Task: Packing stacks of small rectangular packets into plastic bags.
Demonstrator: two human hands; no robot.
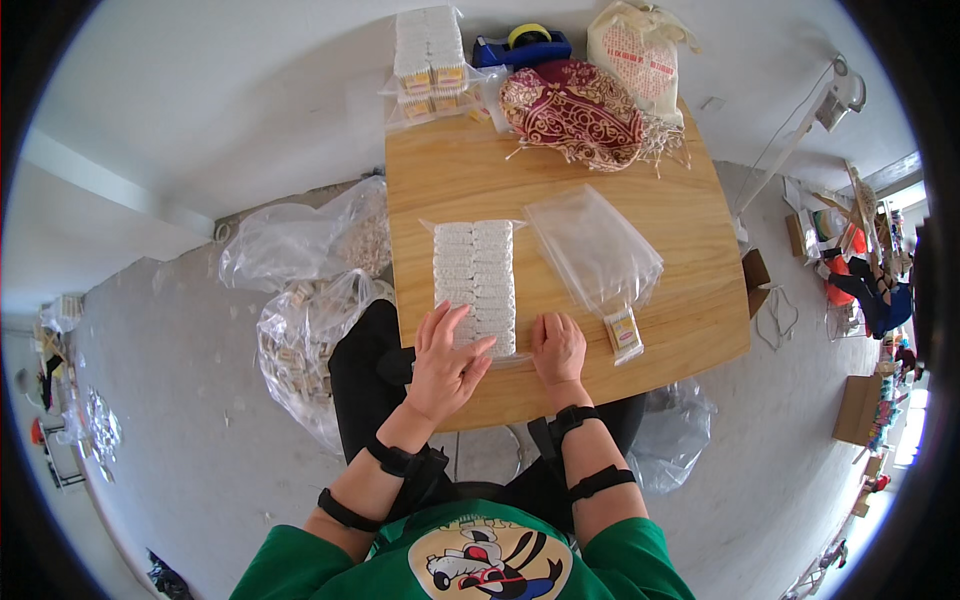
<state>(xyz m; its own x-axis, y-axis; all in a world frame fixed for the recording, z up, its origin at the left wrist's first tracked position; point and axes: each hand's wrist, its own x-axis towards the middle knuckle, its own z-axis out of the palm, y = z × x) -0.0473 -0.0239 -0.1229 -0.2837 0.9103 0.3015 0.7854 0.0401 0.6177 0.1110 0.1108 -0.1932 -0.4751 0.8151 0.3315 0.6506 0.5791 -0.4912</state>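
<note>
On the wooden table (460, 170) in front of me lies a block of small white packets (474, 270), set in two columns and seemingly inside a clear plastic bag. They look like packs of cotton swabs, seen from their white ends. My left hand (445, 365) is open, fingers spread over the near left corner of the block. Just right of the block, my right hand (558, 350) rests closed on the table; its curled fingers hide whatever may be inside. Further right, a single small packet with a yellow label (623, 336) lies by the flat clear plastic bags (595, 245).
At the table's far end are stacked white packets (430, 50), a blue tape dispenser (522, 48), a dark red patterned cloth (575, 112) and a cream cloth bag (637, 60). Large filled plastic bags (300, 345) stand on the floor at left; another clear bag (672, 435) is at right.
</note>
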